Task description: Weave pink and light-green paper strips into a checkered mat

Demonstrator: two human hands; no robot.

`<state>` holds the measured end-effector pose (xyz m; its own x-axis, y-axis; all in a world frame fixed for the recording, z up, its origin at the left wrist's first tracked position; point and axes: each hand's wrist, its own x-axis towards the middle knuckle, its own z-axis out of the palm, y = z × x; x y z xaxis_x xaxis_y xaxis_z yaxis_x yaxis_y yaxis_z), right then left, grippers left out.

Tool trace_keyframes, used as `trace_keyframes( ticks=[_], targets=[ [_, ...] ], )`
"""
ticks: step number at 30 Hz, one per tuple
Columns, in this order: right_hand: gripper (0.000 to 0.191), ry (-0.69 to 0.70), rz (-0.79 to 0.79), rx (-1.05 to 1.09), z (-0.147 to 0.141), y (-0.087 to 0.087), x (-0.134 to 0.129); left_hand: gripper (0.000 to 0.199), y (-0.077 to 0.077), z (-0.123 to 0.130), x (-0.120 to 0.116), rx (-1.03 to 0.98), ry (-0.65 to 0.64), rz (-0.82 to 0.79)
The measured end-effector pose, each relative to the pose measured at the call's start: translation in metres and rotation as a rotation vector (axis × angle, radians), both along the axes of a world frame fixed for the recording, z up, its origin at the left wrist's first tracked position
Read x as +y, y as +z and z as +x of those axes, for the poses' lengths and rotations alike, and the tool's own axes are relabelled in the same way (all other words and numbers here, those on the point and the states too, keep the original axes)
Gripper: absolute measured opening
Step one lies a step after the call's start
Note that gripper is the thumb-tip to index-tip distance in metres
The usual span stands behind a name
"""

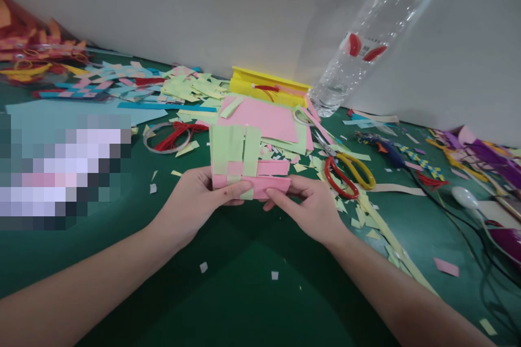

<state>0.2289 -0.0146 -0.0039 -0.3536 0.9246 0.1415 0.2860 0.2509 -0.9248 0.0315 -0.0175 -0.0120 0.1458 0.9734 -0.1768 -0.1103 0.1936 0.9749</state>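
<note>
Between my two hands is a piece of woven paper strips [234,152], pale green strips standing upright and pink ones running across. My left hand [203,190] pinches its lower left edge, the thumb lying over the pink strip near a green fold. On the other side my right hand [303,206] grips the right end of the lower pink strip between thumb and fingers. The fingers behind the paper are partly hidden. Just beyond the weave lie pink paper sheets [260,116] over green ones.
Scissors [344,165] with red and yellow handles lie right of the sheets. A clear plastic bottle [366,43] stands against the wall. Paper scraps [191,87], a tape ring [166,138] with red tassels, a white spoon [466,198] and a black cable [443,203] are around.
</note>
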Motion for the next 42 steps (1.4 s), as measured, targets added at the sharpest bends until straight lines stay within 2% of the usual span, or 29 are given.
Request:
trace_keyframes(
  ticks=[7, 13, 23, 29, 35, 39, 42],
  targets=[
    [0.02, 0.051, -0.086, -0.009, 0.001, -0.0026, 0.0015, 0.029, 0.0016, 0.001, 0.0012, -0.011, 0.022, -0.02],
    [0.022, 0.034, -0.089, -0.004, 0.0009, -0.0026, 0.003, 0.025, 0.0002, 0.0016, 0.0016, -0.022, 0.039, -0.008],
    [0.02, 0.028, -0.085, -0.034, 0.0021, -0.0013, 0.0035, 0.033, 0.0005, -0.0007, 0.0004, 0.025, 0.056, -0.011],
    [0.038, -0.024, -0.069, 0.068, 0.0044, -0.0012, 0.0059, 0.028, 0.0006, -0.0007, -0.0009, 0.063, 0.002, -0.022],
    [0.016, -0.088, -0.036, 0.059, 0.0046, 0.0002, 0.0047, 0.021, 0.0037, 0.0012, -0.0032, 0.192, -0.074, -0.032],
    [0.018, -0.1, -0.032, -0.001, 0.0044, -0.0011, 0.0044, 0.022, 0.0069, 0.0013, -0.0023, 0.228, -0.042, 0.031],
    [0.021, -0.074, -0.029, -0.03, 0.0049, -0.0012, 0.0042, 0.022, 0.0065, 0.0007, -0.0014, 0.157, -0.01, 0.047]
  ],
)
